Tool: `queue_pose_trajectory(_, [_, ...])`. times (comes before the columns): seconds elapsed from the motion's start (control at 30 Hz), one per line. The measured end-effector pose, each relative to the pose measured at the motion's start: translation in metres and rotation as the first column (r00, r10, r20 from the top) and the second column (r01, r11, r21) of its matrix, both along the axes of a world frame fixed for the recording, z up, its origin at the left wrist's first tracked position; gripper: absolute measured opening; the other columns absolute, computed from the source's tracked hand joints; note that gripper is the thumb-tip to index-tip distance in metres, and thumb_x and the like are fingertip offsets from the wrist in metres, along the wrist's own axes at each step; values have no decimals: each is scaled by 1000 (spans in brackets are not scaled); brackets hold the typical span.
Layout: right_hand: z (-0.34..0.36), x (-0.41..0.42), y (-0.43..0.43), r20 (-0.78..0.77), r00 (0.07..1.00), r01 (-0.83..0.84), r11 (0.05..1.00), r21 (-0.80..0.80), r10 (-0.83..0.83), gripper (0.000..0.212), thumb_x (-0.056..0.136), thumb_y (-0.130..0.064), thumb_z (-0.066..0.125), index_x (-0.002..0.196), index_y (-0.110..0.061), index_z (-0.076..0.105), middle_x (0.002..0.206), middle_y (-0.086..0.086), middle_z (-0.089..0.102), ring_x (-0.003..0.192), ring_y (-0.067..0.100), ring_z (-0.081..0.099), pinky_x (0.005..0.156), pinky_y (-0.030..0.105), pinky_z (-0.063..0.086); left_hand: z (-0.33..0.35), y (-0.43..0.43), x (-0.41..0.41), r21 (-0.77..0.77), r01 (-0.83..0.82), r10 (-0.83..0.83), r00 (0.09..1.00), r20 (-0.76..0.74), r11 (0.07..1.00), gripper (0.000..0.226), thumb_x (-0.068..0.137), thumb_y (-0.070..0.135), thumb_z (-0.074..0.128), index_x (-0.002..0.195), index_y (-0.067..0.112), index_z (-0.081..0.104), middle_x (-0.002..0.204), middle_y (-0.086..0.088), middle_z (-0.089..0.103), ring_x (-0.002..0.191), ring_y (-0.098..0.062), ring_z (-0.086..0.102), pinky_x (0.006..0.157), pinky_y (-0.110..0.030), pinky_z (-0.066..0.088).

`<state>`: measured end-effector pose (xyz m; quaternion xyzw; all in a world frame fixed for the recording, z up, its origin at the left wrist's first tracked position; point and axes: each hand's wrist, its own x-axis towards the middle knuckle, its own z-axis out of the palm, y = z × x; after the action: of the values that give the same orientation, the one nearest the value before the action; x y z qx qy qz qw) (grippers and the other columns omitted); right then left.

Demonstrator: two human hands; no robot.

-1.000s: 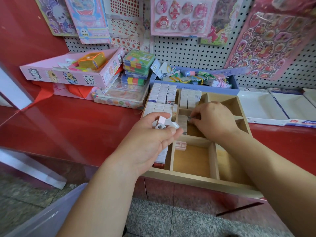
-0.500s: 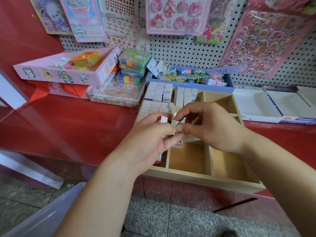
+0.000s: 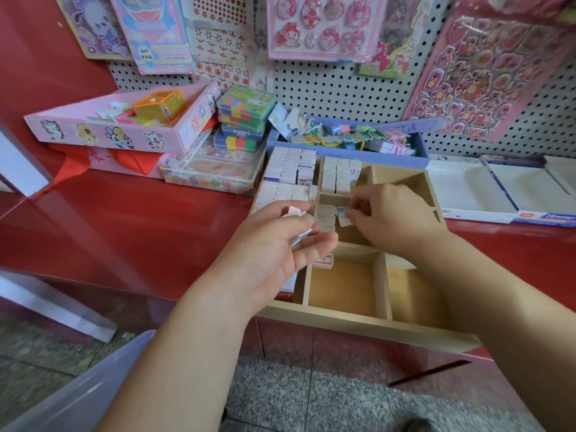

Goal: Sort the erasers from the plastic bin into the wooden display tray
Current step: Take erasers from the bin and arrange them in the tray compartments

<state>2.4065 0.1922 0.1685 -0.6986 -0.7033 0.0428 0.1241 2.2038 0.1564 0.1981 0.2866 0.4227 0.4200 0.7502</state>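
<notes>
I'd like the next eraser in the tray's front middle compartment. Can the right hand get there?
Probably yes. The right hand, pinching an eraser, hovers just behind that compartment, which is open from above; the left hand, holding erasers, overlaps only its left corner.

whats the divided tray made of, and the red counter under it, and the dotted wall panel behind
Tray: pale wood, matte, faint grain showing; maybe lightly sealed. Counter: hard red surface, high gloss with reflections in it; lacquered board or laminate, cannot tell. Wall panel: white pegboard with regular holes, probably painted metal or hardboard.
</notes>
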Motion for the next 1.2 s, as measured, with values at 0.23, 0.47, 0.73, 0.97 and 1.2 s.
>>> queue_pose_trajectory(0.23, [-2,-9,8,272,962,20,1000,-23,-13,19,99,-41,56,96,-22,58,82,-1,57,87,26,61,63,32,40,-2,0,-1,50,16,-16,1000,-4,999,20,98,-5,57,117,1,63,99,-23,59,85,-36,73,73,-36,64])
queue_pose_trajectory(0.47, [7,-1,2,77,996,-39,991,-128,49,14,86,-38,72,87,-29,61,84,-8,64,84,18,62,71,36,57,-3,2,1,75,51,-46,997,-61,996,19,98,1,59,116,2,64,89,-16,53,64,-18,60,54,-26,53])
queue_pose_trajectory(0.73, [14,-2,-5,-173,984,-43,999,4,43,8,89,-28,73,84,-25,68,78,-10,65,74,8,61,66,29,53,-2,-3,-2,147,144,-140,990,-34,979,31,99,-9,43,123,3,60,86,-16,49,71,-20,52,51,-26,44])
queue_pose_trajectory(0.97, [40,-21,-44,-603,707,-394,914,99,370,23,85,-5,79,97,-23,73,77,-29,67,66,-1,60,63,8,43,-9,-1,-2,249,136,-89,978,-190,959,22,100,-2,56,120,5,59,89,-15,65,69,-16,65,54,-21,51])
queue_pose_trajectory(1.2, [27,-9,-29,-626,745,-183,973,139,230,6,86,-16,79,89,-18,75,79,-6,73,72,11,67,70,23,55,-9,0,2,195,52,9,955,-298,980,10,101,12,57,111,12,61,82,-11,57,58,-18,47,45,-26,35])
